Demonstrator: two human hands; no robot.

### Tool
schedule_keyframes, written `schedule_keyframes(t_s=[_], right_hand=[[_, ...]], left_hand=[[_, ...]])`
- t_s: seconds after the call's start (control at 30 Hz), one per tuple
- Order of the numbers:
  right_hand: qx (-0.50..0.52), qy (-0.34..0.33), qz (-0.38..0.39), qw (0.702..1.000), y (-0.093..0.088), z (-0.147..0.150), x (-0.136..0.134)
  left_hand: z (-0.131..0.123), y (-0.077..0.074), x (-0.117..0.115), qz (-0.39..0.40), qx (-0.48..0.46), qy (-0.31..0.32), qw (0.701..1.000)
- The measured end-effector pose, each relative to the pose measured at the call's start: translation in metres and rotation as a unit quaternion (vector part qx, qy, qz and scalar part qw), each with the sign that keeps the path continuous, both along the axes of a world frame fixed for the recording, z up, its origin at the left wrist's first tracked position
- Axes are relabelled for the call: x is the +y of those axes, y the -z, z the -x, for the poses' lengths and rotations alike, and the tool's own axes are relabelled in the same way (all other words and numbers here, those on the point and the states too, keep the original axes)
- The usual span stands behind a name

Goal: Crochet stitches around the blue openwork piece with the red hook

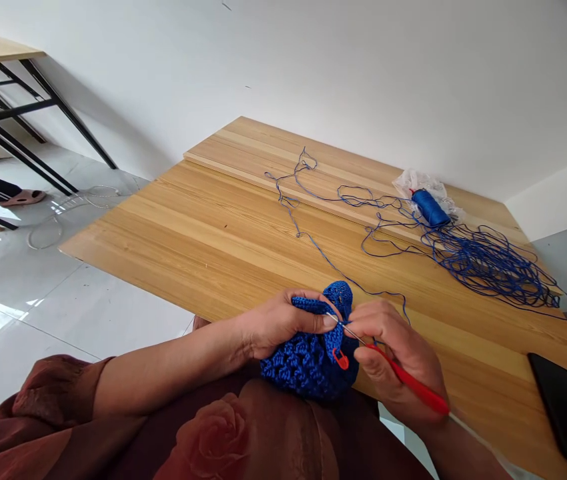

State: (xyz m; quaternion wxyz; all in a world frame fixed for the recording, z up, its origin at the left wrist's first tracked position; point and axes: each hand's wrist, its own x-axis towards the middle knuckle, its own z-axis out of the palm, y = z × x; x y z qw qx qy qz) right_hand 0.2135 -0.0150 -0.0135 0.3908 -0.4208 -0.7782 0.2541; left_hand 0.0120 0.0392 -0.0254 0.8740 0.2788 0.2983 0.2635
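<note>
A blue crocheted piece (pixel 303 367) rests over my lap at the table's front edge. My left hand (pixel 298 320) pinches its upper edge between thumb and fingers. In my right hand (pixel 403 353) is a crochet hook (pixel 408 381) with a red handle, and its metal tip meets the work beside my left thumb. A red stitch marker (pixel 340 360) hangs from the blue fabric just below the hook. Blue yarn (pixel 331 262) runs from the table toward my right hand; its path through the fingers is partly hidden.
On the wooden table (pixel 203 233), a blue yarn spool (pixel 430 208) lies by a crumpled clear plastic bag (pixel 421 181). Loose yarn (pixel 488 263) is heaped at the right. A black phone (pixel 563 407) lies near the right edge. Another person's foot (pixel 26 197) shows at far left.
</note>
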Motion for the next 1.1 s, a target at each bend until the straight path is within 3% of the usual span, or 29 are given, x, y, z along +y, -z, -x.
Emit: schedule_keyframes(t_s=[0.1,0.2,0.33,0.47,0.57,0.63,0.73,0.8,0.93,1.1], right_hand=[[-0.131,0.055,-0.139,0.980,0.002,0.001,-0.001],[-0.188,0.096,-0.195,0.958,0.002,0.003,-0.002],[-0.196,0.121,-0.182,0.956,0.005,0.009,-0.003],[-0.227,0.132,-0.176,0.949,0.004,0.008,-0.002],[-0.249,0.124,-0.183,0.943,0.001,0.005,0.002],[-0.220,0.090,-0.152,0.959,0.000,0.006,0.006],[-0.173,0.048,-0.075,0.981,-0.001,0.009,0.012],[-0.187,0.069,-0.072,0.977,-0.002,0.009,0.013],[-0.255,0.125,-0.187,0.940,-0.007,-0.002,0.005],[-0.273,0.086,-0.259,0.922,-0.007,-0.016,-0.004]], left_hand=[[-0.003,0.001,-0.003,0.017,-0.018,-0.024,0.999],[-0.005,0.000,-0.006,0.015,0.002,-0.056,0.998],[-0.006,-0.002,-0.008,-0.092,0.068,-0.112,0.987],[-0.006,-0.004,-0.008,-0.245,0.145,-0.135,0.949],[-0.006,-0.006,-0.009,-0.300,0.175,-0.134,0.928],[-0.007,-0.006,-0.010,-0.318,0.179,-0.121,0.923],[-0.007,-0.006,-0.012,-0.312,0.170,-0.107,0.929],[-0.006,-0.005,-0.012,-0.282,0.163,-0.103,0.940],[-0.003,-0.005,-0.011,-0.202,0.154,-0.097,0.962],[-0.002,-0.005,-0.006,-0.120,0.123,-0.078,0.982]])
